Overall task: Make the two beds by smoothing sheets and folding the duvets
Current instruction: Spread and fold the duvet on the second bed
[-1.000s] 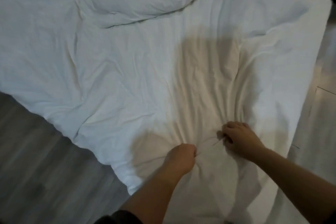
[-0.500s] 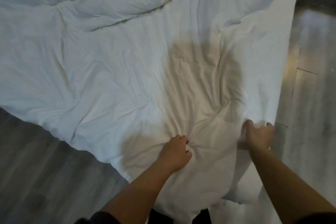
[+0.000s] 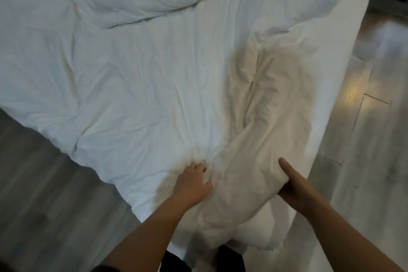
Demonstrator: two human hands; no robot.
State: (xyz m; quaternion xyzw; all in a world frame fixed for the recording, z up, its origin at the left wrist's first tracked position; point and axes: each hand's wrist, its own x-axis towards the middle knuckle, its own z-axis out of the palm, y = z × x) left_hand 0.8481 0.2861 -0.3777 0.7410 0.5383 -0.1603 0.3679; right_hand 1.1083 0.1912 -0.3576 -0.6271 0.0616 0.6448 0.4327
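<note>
White crumpled fabric duvet spread over a white-sheeted mattress, seen from the near corner. Left hand: fingers curled into a bunch of cover nr the near edge, gripping it. Right hand: thumb along the top of a raised flap of the same duvet, fingers under it and hidden; flap held, lifted off the mattress and leaning twd the middle.

Progress (judged): early. Duvet not yet folded. Only one side flap is begun, the far part lies heaped in a rumpled ridge at top of frame, and creases run across the centre. Sheet beneath is mostly covered, so its smoothing can't be assessed. Second bed not in view, so presumably all of that is left to do. Grey wood-look floor lies on both sides.

Cf. 0.5 s earlier: R hand was at the duvet's right edge w/ the fabric lying fairly flat. That edge is now up and rolled inward, baring a strip of mattress at right. L hand's grip spot is approx. unchanged.

Cf. 1.0 s earlier: both hands pinched fabric close together; now well apart.
</note>
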